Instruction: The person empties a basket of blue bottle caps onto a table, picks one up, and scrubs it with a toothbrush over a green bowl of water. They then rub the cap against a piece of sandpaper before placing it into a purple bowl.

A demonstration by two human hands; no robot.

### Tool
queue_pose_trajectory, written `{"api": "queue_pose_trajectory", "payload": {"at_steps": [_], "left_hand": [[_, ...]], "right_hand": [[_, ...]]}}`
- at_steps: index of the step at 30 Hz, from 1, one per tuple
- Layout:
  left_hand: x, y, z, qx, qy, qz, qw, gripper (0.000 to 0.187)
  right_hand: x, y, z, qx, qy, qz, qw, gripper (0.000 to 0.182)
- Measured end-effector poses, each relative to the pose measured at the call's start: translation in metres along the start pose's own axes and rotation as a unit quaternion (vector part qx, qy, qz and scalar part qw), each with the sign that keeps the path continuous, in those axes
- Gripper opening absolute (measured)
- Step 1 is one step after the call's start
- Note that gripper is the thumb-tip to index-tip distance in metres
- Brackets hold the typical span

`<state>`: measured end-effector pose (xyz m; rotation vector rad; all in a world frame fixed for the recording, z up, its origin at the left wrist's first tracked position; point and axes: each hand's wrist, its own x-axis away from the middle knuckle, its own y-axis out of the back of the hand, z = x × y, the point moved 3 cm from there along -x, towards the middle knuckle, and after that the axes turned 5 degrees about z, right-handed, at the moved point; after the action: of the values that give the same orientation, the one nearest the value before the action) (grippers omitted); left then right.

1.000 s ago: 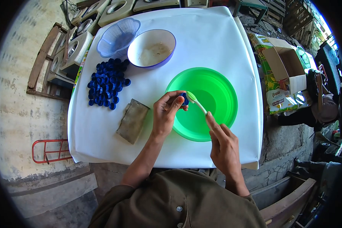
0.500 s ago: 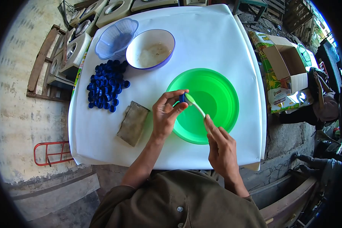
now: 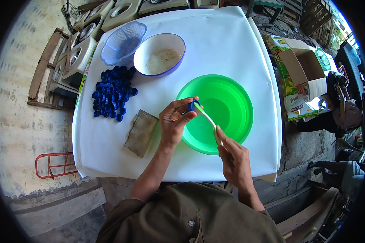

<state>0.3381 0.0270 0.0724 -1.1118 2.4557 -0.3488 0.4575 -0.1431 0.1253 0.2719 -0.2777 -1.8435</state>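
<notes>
My left hand (image 3: 175, 120) pinches a blue bottle cap (image 3: 192, 106) between thumb and fingers, above the left rim of a green basin (image 3: 241, 131). In my right hand (image 3: 234, 156) is a toothbrush (image 3: 209, 120) with a pale handle, gripped near its lower end. Its green bristled head reaches into the mouth of the cap. A pile of blue bottle caps (image 3: 113, 94) lies at the left of the table. Between the pile and my left forearm lies a worn, grey-brown rectangular block (image 3: 141, 133).
A white bowl with a purple outside (image 3: 180, 60) and a translucent blue basket (image 3: 105, 54) stand at the table's back left. White sheeting covers the table (image 3: 231, 38). An open cardboard box (image 3: 296, 65) is off to the right, with people beyond it.
The toothbrush head has tilted and gone further into the cap, and my right hand has shifted slightly left and down. My left hand still holds the cap in nearly the same place.
</notes>
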Motion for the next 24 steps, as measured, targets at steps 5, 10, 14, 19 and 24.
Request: {"api": "queue_pose_trajectory", "payload": {"at_steps": [5,10,14,19,24], "left_hand": [[0.000,-0.004,0.009,0.073,0.027,-0.038,0.996,0.034],[0.003,-0.011,0.010,0.073,0.020,-0.006,0.997,0.035],[0.002,-0.006,0.007,0.092,0.013,-0.014,0.996,0.035],[0.003,-0.006,0.009,0.087,-0.017,-0.031,0.996,0.037],[0.002,0.002,0.005,0.131,-0.024,-0.022,0.991,0.036]], "right_hand": [[0.000,-0.013,0.005,0.033,0.016,-0.005,0.999,0.054],[-0.003,-0.009,0.007,0.007,0.010,-0.034,0.999,0.054],[-0.002,-0.008,0.006,0.020,0.049,-0.026,0.998,0.054],[-0.008,-0.003,0.013,0.018,0.029,-0.043,0.998,0.054],[-0.007,0.003,0.016,0.026,0.019,0.004,0.999,0.053]]}}
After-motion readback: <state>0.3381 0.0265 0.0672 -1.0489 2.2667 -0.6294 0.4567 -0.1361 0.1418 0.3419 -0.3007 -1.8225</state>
